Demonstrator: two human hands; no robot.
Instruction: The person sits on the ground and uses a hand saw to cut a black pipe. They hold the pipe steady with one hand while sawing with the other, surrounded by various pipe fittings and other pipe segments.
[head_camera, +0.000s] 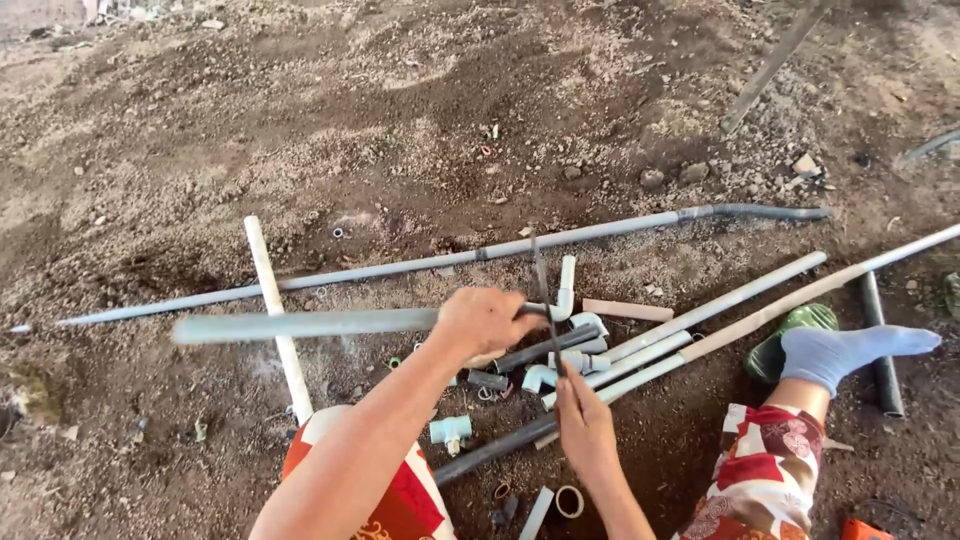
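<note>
On the dirt floor (300, 120) here, sitting with legs spread, the person has a whole pile of pipe bits in front of them. The left hand (485, 320) is clamped around a grey pipe (300, 325), holding it level and off the ground, so the end by the fist stays steady. The right hand (583, 420) is closed on a thin blade (543, 290), looks like a hacksaw blade, standing nearly upright right where the pipe leaves the left fist, so I'd guess it's set across the pipe for cutting.

Just below the hands is a heap of pale elbow fittings (570, 360) and short offcuts, with a tee piece (450, 430) near the knee. A long grey pipe (450, 260) and a white pipe (275, 310) lie crossed behind. The socked foot (850, 350) rests on a green sandal (790, 335), beside more long pipes.
</note>
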